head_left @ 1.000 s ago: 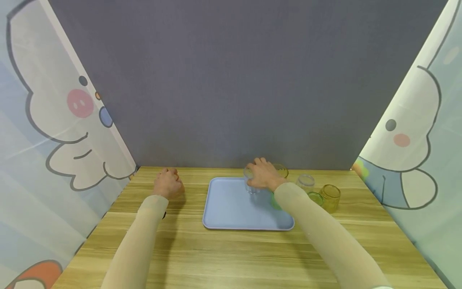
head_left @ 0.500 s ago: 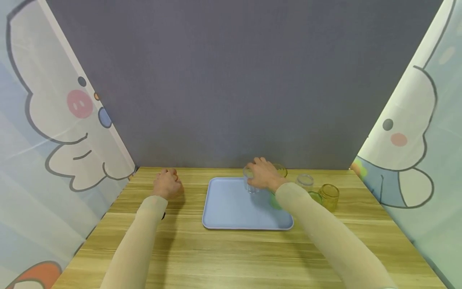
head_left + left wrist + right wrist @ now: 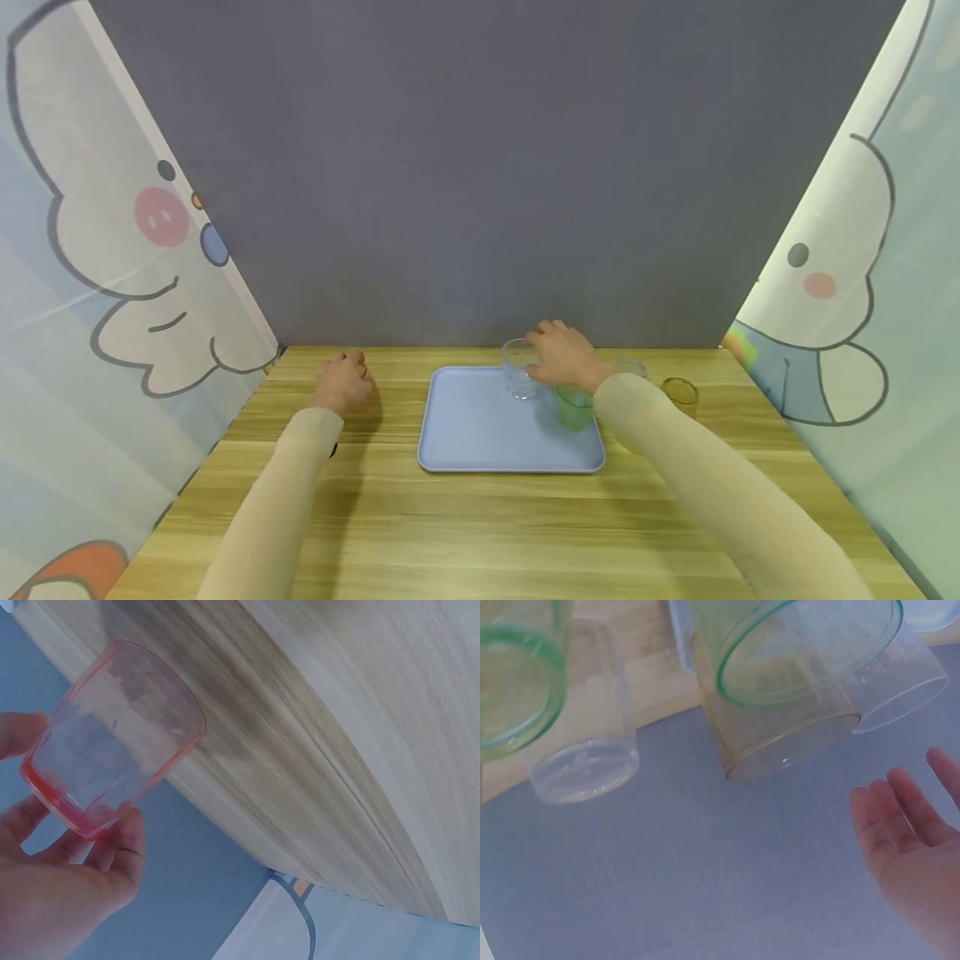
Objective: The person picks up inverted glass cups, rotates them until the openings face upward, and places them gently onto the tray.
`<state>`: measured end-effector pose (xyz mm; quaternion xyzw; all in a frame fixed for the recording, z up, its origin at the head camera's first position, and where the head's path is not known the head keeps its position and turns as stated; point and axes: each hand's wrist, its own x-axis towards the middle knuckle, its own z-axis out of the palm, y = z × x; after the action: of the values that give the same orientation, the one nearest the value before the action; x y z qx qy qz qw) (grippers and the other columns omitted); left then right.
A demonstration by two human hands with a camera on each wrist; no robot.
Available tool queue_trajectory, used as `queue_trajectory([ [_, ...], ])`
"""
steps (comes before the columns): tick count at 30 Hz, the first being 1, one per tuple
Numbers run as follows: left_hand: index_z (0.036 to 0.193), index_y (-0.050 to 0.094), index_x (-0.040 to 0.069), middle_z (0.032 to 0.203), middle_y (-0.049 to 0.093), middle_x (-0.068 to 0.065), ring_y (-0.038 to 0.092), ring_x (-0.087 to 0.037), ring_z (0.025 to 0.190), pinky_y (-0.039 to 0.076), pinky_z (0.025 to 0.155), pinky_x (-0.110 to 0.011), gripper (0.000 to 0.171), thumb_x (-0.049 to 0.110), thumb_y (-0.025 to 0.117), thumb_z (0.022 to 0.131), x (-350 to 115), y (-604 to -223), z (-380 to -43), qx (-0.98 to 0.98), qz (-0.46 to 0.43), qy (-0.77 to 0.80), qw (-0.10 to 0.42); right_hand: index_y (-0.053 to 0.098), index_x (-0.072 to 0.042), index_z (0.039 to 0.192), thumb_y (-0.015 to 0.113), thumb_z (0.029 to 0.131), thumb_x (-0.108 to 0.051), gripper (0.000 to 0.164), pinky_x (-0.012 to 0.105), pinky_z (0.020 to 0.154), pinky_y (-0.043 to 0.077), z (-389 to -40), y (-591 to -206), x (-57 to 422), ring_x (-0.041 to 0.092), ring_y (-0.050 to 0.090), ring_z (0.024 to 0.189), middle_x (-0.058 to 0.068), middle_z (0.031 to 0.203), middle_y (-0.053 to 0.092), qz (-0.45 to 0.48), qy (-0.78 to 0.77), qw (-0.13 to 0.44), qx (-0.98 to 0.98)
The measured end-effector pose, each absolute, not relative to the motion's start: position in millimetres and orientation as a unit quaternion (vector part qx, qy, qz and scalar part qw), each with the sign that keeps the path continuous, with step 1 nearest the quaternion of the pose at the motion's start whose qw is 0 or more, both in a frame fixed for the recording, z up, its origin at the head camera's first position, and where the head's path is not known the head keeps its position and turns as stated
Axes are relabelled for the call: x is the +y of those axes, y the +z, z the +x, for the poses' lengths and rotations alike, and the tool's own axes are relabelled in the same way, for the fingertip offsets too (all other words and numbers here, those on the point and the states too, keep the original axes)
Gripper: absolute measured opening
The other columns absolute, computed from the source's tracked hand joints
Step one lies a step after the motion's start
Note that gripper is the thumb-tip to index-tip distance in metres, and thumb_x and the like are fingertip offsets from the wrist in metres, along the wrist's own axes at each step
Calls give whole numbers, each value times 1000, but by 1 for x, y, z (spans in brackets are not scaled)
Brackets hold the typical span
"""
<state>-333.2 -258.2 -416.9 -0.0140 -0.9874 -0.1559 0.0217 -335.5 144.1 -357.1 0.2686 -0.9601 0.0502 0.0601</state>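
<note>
My left hand [image 3: 342,383] holds a red-tinted clear glass [image 3: 120,724] near its thick base, thumb on one side and fingers on the other. In the head view that glass is hidden by the hand. On the blue tray [image 3: 480,433] stand a clear glass [image 3: 513,357] at the back and a green glass [image 3: 574,412] in front of my right hand [image 3: 562,354]. The fingers of that hand are extended beside the clear glass, with a gap between them in the right wrist view. An amber glass [image 3: 757,754] shows there behind the green one.
Right of the tray, a yellow glass [image 3: 680,398] and another clear glass [image 3: 632,367] stand on the wooden table [image 3: 450,525], partly covered by my right sleeve [image 3: 690,467]. A grey panel [image 3: 465,208] closes off the back; printed curtains [image 3: 817,333] flank both sides.
My right hand has let go of the clear glass and moved slightly right, away from it. The left hand still holds the red-tinted glass at about the same spot. The view has shifted slightly.
</note>
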Motion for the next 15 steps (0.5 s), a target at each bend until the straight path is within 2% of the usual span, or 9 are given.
queue_trajectory([
  [8,125,55,-3,124,48,-33,47,-55,113,46,87,-63,39,23,52,96,-258,-417,-330,-989,-26,-142,21,66,-5,130,65,88,-30,49,52,90,51,-323,-351,155,35,55,109,16,124,61,273,36,48,-960],
  [15,125,56,-4,122,53,-32,50,-55,111,47,88,-63,40,21,52,94,-257,-414,-326,-990,-31,-138,23,66,-6,130,66,92,-30,45,53,94,49,-308,-350,164,35,55,113,15,127,60,285,40,24,-957],
])
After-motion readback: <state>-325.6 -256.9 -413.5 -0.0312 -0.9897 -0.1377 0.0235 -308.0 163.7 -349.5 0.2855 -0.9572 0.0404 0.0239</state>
